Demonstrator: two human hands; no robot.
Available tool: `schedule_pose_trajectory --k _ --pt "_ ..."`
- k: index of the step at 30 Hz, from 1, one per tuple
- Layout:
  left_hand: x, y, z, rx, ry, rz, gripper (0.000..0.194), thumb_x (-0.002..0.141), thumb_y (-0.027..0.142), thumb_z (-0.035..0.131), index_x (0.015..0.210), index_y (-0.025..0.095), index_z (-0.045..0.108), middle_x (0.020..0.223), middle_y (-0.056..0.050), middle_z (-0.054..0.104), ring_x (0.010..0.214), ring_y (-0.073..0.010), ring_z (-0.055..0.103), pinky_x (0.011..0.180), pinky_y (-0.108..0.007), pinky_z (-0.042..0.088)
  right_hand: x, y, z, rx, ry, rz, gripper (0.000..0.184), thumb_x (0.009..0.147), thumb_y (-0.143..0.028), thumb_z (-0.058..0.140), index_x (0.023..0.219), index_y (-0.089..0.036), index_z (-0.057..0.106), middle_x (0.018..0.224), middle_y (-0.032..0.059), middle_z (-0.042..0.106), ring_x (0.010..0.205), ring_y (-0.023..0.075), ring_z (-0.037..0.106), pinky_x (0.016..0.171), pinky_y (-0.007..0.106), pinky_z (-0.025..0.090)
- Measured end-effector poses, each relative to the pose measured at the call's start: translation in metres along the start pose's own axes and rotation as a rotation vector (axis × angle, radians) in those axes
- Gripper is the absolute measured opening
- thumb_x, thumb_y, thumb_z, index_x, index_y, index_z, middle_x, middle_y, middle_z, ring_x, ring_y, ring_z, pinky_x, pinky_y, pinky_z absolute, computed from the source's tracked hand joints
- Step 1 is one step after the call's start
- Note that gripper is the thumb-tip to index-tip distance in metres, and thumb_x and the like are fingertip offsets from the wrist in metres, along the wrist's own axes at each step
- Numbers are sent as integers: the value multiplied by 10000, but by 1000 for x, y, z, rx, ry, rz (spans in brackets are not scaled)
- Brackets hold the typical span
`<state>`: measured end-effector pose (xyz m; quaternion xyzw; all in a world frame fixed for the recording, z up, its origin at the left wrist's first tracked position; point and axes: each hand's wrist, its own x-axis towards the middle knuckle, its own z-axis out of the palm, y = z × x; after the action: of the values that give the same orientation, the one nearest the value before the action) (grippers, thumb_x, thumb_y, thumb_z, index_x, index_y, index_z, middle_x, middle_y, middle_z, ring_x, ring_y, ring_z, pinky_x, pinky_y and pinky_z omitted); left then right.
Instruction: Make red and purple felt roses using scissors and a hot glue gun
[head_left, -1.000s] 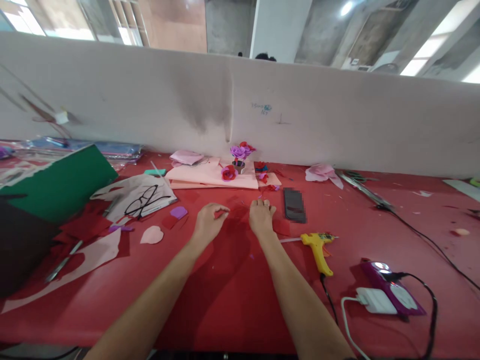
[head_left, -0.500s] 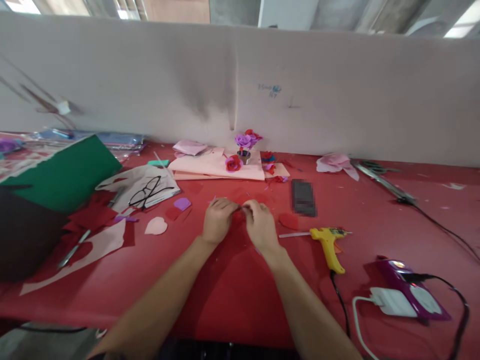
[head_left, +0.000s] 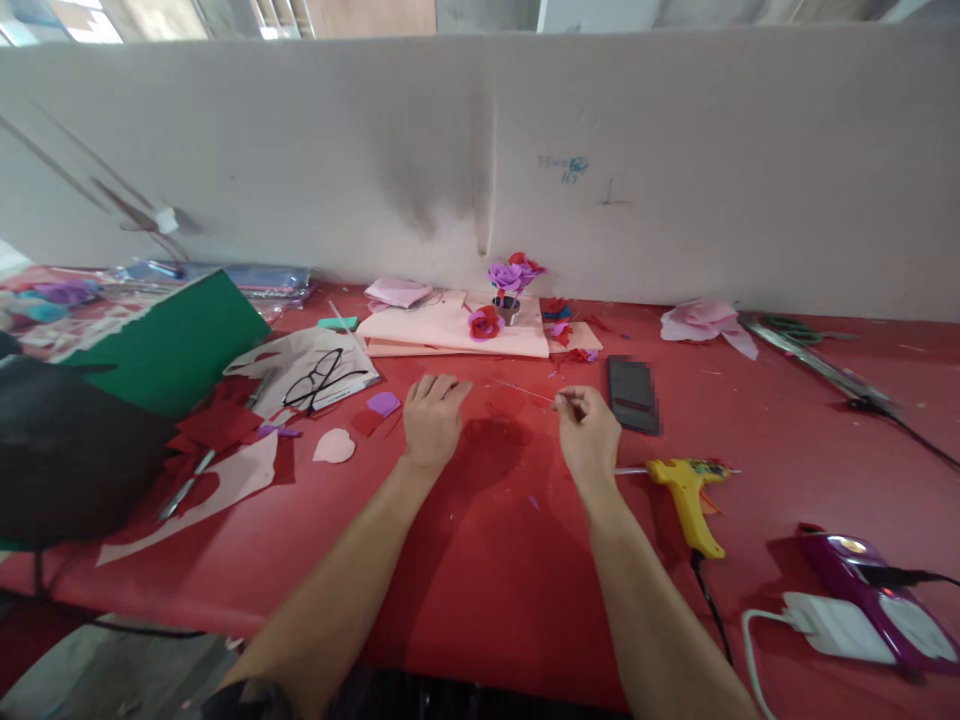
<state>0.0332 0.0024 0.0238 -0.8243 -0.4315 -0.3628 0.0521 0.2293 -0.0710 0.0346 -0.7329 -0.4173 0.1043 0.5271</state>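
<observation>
My right hand (head_left: 589,430) is closed in a pinch on one end of a thin pale strand (head_left: 523,389), which reaches left over the red tabletop; whether it is wire or glue thread I cannot tell. Palm down and slightly curved, my left hand (head_left: 433,425) is open with the thumb held out. Faint red pieces (head_left: 506,403) lie between the hands, hard to tell from the red table. Left of my left hand are a purple petal (head_left: 384,403), a red petal (head_left: 366,423) and a pale pink petal (head_left: 334,446).
A yellow glue gun (head_left: 688,500) and a dark phone (head_left: 634,395) lie at the right, near a purple power strip (head_left: 877,590). Small potted paper flowers (head_left: 513,276) stand behind. Glasses (head_left: 319,382), a green sheet (head_left: 176,345) and a dark bag (head_left: 67,450) are at the left.
My hands came together at the fingertips, then moved apart. The right one now holds the thin strand out to the right. The camera view has shifted, so the table things appear farther right.
</observation>
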Motion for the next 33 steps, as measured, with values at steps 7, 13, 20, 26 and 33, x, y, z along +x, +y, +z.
schedule_pose_trajectory --k 7,13,20,26,33 --pt "1 -7 10 98 -150 -129 436 866 117 417 1277 159 556 1142 -165 615 1044 -274 549 894 -445 440 -4 -2 0 -57 49 -43 171 832 -323 511 890 -193 606 788 80 705 725 217 649 723 345 458" --pt "-1 12 -7 -95 -108 204 369 898 203 463 1253 219 564 1209 -84 631 1172 -230 518 1044 -425 356 -23 -22 4 -91 -99 -354 159 892 -302 489 890 -210 619 832 59 700 773 194 642 755 315 462" --pt "-2 6 -16 -160 -150 -31 298 875 91 397 972 166 670 922 -86 690 829 -189 620 780 -317 472 -26 -18 12 151 -115 -180 173 884 -340 515 909 -194 604 788 44 689 737 175 653 721 296 478" --pt "6 -25 -29 -305 161 -605 233 814 239 566 1035 205 627 782 -2 639 615 -120 534 651 -255 433 -29 -10 30 -255 -297 -283 192 803 -339 603 877 -181 680 904 109 662 915 270 559 857 430 397" --pt "7 -18 -29 -826 -78 -889 260 723 292 651 941 156 693 914 -48 700 726 -122 587 730 -264 455 -36 -16 37 -195 -320 -203 90 797 -244 550 758 -207 622 882 90 640 926 270 506 821 409 372"
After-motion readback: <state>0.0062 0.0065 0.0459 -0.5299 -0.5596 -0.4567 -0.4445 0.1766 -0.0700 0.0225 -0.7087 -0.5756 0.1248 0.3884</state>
